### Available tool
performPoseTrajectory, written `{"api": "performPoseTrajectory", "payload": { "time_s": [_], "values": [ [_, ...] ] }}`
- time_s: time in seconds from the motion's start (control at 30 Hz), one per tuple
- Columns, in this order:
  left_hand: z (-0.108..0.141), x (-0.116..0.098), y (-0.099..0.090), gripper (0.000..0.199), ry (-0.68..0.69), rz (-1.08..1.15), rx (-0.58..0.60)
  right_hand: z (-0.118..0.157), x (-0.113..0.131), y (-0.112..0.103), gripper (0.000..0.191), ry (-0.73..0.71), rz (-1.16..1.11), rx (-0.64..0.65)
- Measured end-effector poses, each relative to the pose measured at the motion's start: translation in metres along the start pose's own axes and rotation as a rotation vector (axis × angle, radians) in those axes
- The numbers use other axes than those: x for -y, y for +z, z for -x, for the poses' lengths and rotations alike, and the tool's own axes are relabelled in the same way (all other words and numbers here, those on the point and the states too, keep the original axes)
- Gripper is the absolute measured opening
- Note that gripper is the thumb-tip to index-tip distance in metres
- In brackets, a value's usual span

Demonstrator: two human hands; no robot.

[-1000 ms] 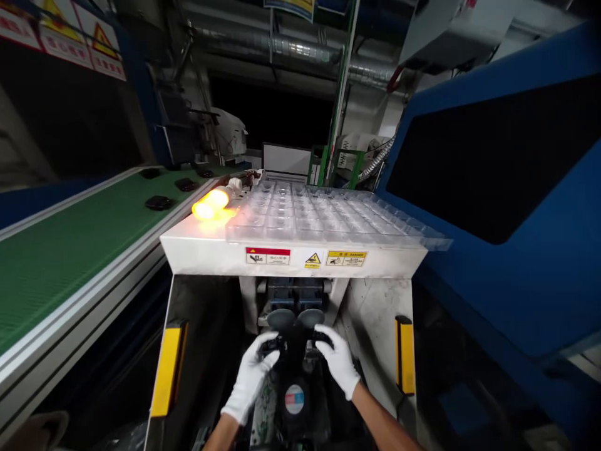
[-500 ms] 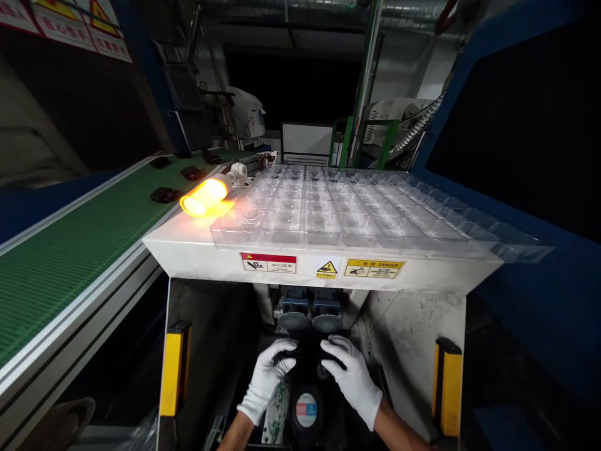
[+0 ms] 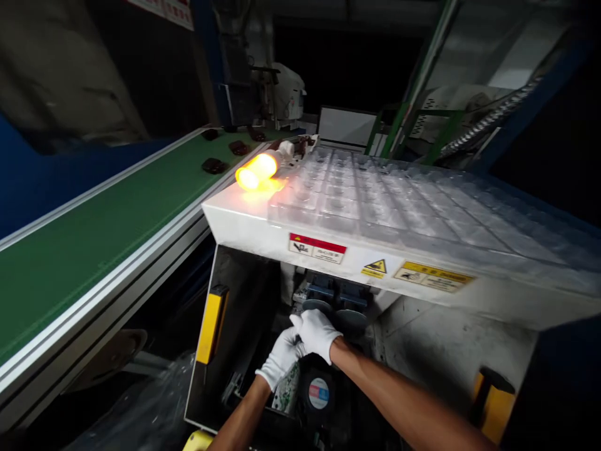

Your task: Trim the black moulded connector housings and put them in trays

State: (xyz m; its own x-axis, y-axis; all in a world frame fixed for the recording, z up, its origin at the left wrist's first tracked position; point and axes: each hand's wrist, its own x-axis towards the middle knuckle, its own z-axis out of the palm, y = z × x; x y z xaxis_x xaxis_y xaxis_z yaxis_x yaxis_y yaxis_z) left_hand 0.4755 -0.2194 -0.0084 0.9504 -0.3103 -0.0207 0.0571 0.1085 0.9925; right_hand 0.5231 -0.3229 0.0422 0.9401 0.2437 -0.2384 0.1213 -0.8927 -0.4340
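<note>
My left hand (image 3: pixel 283 355), in a white glove, has its fingers curled inside the machine's open bay. Against it, slightly higher, lies my right hand (image 3: pixel 315 332), also gloved and closed. A small dark patch shows between the two hands; what they hold, if anything, is mostly hidden. Just behind them are two grey discs (image 3: pixel 352 320) below blue clamps (image 3: pixel 353 294). Under my right wrist sits a black round housing with a red and blue label (image 3: pixel 318 393).
Clear plastic trays (image 3: pixel 375 194) cover the white machine top (image 3: pixel 244 219). An orange lamp (image 3: pixel 256 172) glows at its left corner. Dark parts (image 3: pixel 214 165) lie on the green conveyor (image 3: pixel 117 207). Yellow posts (image 3: pixel 211 326) flank the bay.
My hands were apart, on either side of the dark middle; now they are together. The right hand has moved left across to the left one. The view has turned and tilted.
</note>
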Motion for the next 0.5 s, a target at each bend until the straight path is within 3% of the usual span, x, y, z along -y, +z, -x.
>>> {"api": "performPoseTrajectory", "payload": {
  "time_s": [0.13,0.23,0.3,0.37,0.43,0.5],
  "values": [
    [-0.001,0.004,0.006,0.037,-0.013,-0.048,-0.003,0.002,0.002,-0.009,0.038,0.022,0.068,0.03],
    [0.03,0.008,0.003,0.033,-0.068,-0.114,-0.11,0.025,-0.008,-0.021,0.048,0.001,0.069,0.057],
    [0.077,0.014,-0.005,0.027,-0.152,-0.176,-0.222,0.05,-0.029,-0.03,0.059,-0.002,0.054,0.098],
    [0.139,0.023,-0.013,0.025,-0.285,-0.224,-0.349,0.068,-0.058,-0.037,0.064,0.061,0.046,0.161],
    [0.202,0.034,-0.015,0.032,-0.446,-0.237,-0.503,0.071,-0.088,-0.039,0.061,0.124,0.033,0.217],
    [0.25,0.044,-0.013,0.04,-0.589,-0.211,-0.672,0.065,-0.108,-0.037,0.059,0.149,0.046,0.254]
  ]
}}
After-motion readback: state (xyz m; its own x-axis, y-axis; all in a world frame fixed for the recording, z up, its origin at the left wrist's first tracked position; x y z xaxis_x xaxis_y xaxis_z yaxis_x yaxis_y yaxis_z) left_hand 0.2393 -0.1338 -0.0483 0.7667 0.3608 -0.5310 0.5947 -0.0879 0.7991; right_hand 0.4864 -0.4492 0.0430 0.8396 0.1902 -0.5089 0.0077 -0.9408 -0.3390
